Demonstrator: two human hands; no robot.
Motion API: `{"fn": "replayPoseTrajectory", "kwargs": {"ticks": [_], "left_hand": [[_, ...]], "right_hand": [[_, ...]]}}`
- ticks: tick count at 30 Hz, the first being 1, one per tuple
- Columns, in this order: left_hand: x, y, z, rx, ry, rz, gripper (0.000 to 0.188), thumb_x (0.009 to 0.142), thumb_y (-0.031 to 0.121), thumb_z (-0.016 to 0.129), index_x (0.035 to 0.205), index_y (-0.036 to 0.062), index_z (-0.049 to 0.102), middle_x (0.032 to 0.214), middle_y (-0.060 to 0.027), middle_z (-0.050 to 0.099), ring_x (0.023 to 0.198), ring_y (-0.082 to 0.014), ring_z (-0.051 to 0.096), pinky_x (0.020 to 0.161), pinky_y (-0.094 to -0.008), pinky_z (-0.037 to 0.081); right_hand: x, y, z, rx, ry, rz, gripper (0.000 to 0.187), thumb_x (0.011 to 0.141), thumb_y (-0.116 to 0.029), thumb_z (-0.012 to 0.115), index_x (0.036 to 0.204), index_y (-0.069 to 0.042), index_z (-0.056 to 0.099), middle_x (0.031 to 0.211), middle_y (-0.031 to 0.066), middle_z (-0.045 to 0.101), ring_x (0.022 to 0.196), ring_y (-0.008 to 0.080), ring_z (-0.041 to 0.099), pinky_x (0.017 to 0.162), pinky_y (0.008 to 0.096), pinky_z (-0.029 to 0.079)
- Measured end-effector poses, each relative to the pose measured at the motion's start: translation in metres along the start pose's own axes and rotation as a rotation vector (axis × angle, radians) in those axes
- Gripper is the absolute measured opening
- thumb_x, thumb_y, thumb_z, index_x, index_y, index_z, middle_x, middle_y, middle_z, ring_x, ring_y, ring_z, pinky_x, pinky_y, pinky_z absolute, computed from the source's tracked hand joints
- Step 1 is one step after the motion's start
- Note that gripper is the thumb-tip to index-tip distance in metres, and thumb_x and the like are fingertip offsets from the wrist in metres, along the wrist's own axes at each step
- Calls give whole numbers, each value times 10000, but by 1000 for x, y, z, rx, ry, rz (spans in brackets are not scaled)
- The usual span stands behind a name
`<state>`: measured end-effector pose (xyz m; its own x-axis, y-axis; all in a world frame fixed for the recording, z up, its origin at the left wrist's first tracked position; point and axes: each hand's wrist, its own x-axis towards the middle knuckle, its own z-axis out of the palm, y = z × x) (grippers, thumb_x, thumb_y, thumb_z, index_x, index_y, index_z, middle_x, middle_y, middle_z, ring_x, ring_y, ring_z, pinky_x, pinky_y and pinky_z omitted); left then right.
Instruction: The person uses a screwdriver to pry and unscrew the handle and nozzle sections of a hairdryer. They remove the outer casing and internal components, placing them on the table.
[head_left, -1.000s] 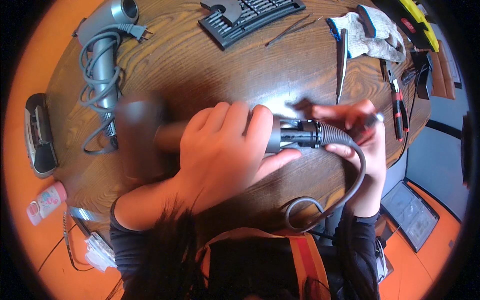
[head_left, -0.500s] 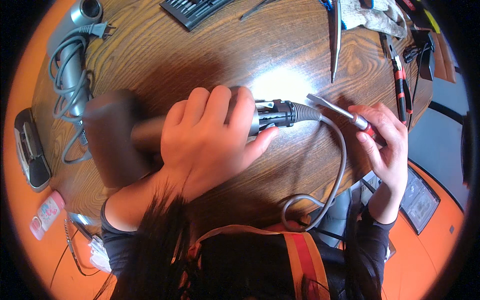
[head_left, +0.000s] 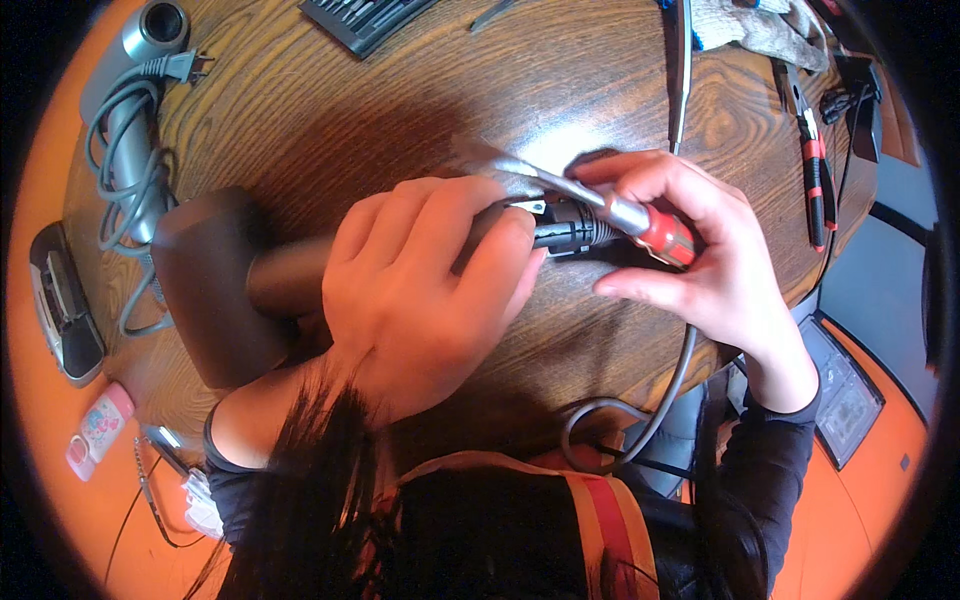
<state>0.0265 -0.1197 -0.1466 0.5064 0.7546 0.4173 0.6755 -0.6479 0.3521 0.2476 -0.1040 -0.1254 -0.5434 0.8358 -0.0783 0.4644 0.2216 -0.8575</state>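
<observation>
The dryer (head_left: 208, 290) looks matt, the screwdriver shaft (head_left: 570, 187) glossy metal

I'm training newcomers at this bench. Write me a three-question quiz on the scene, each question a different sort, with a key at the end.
1. True or false: the left hand grips the dark dryer.
2. Which of these does the right hand hold? a) a glove; b) a screwdriver; c) a plug.
3. Fill in the missing word: the ____ with red and black handles lie on the table, to the right of the right hand.

Key: 1. True. 2. b. 3. pliers.
</observation>
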Motion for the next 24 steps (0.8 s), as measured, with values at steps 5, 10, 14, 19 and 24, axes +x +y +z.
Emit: {"fn": "replayPoseTrajectory", "kwargs": {"ticks": [5, 10, 14, 19, 24], "left_hand": [[1, -1, 1, -28, -5, 5, 210, 633, 154, 683, 788, 88, 558, 783, -24, 515, 675, -179, 526, 579, -293, 388], [2, 0, 2, -20, 9, 24, 214, 602, 157, 674, 761, 91, 548, 758, -21, 501, 641, -175, 505, 550, -293, 368], [2, 2, 1, -24, -20, 8, 219, 596, 118, 705, 771, 70, 583, 757, -62, 548, 622, -217, 527, 523, -306, 387], [3, -2, 7, 0, 81, 61, 276, 579, 149, 675, 807, 88, 532, 733, -18, 487, 611, -173, 482, 523, -296, 328], [1, -3, 10, -82, 143, 12, 356, 571, 132, 682, 879, 77, 511, 709, -14, 471, 590, -160, 466, 519, -289, 316]], "right_hand": [[2, 1, 13, 81, 44, 59, 451, 636, -107, 794, 991, -49, 521, 1021, 73, 644, 946, 173, 616, 835, 293, 467], [4, 2, 17, 67, 86, 33, 425, 651, -118, 789, 969, -43, 516, 982, 69, 657, 912, 172, 630, 810, 283, 477], [-1, 6, 19, -41, 81, 22, 423, 651, -136, 791, 960, -44, 518, 967, 71, 655, 899, 167, 630, 790, 277, 479], [2, -6, 4, -108, 2, 74, 420, 695, -241, 765, 982, -34, 540, 890, 47, 639, 819, 160, 626, 728, 271, 474], [-4, -19, -27, -345, 76, -23, 350, 773, -248, 668, 1007, 4, 598, 892, 105, 630, 808, 213, 607, 731, 309, 464]]}}
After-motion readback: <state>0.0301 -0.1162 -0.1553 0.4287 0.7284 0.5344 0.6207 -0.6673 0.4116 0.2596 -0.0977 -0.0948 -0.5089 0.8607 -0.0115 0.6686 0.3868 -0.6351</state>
